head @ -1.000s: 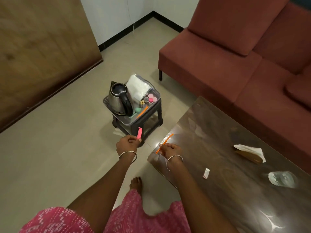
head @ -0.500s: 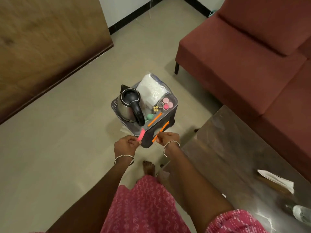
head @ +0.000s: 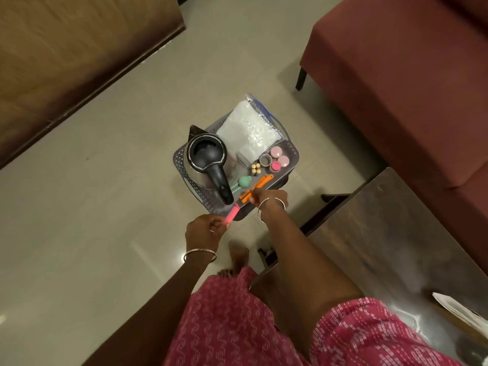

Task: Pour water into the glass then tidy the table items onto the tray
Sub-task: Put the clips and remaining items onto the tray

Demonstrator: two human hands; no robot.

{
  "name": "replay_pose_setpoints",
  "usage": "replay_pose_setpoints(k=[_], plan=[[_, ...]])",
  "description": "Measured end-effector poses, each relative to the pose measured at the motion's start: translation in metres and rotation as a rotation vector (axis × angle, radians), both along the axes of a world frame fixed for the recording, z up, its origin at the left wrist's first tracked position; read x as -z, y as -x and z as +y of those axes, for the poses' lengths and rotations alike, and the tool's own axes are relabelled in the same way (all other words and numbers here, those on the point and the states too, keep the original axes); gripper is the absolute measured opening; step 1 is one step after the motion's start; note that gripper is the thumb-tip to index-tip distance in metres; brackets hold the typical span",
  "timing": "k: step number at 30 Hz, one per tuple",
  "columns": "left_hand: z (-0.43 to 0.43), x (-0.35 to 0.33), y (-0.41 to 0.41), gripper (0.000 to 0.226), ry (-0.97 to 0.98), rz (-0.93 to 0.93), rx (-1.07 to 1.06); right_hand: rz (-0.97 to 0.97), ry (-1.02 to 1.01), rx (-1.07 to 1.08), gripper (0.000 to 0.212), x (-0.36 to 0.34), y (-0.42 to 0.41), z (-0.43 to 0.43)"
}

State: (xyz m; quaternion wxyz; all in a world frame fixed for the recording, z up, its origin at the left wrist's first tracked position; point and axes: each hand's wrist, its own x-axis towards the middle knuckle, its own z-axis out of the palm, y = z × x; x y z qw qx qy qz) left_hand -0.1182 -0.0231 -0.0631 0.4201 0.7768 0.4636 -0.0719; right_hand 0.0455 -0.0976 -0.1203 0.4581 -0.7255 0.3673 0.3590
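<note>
My left hand (head: pixel 204 231) pinched a pink stick (head: pixel 232 214) over the tray's (head: pixel 182 157) near edge. My right hand (head: pixel 266 198), grip mostly hidden, pinched an orange stick (head: pixel 245 196) there. The frame cropped the table (head: pixel 396 233).

Tiled room with a sofa and a low table, as I see it from above.
From my feed, a pale beige tiled floor (head: pixel 105 207) with a soft sheen fills the middle and left, and carries one small bright glint (head: pixel 182 256) of reflected light. A big brown wooden panel (head: pixel 66 48) takes up the upper left, its dark lower edge meeting the floor. A maroon sofa (head: pixel 396 88) on a thin black leg (head: pixel 301 79) fills the upper right. A dark, glossy coffee table (head: pixel 383 247) stands just in front of it.
</note>
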Motion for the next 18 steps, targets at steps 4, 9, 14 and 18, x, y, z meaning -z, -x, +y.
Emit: replay_pose_setpoints(k=[4, 9, 14, 18], plan=[[0.008, 0.008, -0.006, 0.014, -0.032, 0.05, 0.019, -0.021, 0.016, 0.02, 0.03, 0.006, 0.0, -0.001], [0.009, 0.021, -0.016, 0.015, -0.014, 0.134, 0.059, -0.012, -0.029, 0.069, 0.02, 0.008, 0.012, -0.016], [0.003, 0.038, -0.023, 0.012, -0.041, 0.174, 0.005, 0.011, -0.181, 0.219, 0.029, 0.011, 0.031, -0.049], [0.003, 0.053, -0.029, 0.013, -0.124, 0.257, 0.021, 0.032, -0.131, 0.219, 0.026, 0.019, 0.044, -0.081]])
